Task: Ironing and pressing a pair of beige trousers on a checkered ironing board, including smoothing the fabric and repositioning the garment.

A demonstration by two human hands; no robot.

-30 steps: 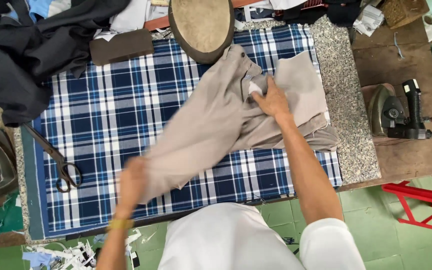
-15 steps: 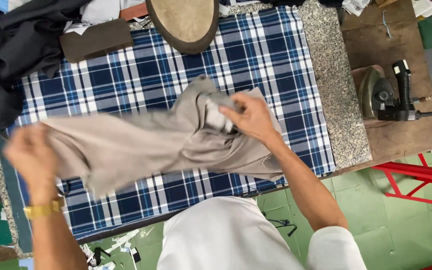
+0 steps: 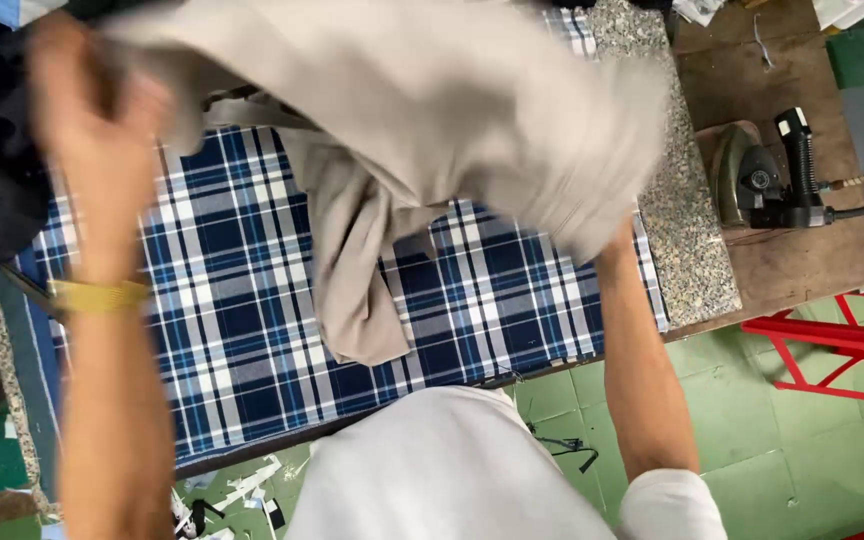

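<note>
The work surface is a table covered with a blue plaid cloth (image 3: 232, 330), set over a green tiled floor (image 3: 782, 440). A beige garment (image 3: 432, 110) is held raised above the cloth, one leg trailing down onto it. The left hand (image 3: 102, 110) is clenched on the garment's left edge, though blur makes finger placement uncertain. The right hand is hidden under the fabric; its grip cannot be confirmed. Right of that grip sits an iron (image 3: 752, 180) on the wooden ledge. Risk: a wide swing could drag fabric against the iron.
</note>
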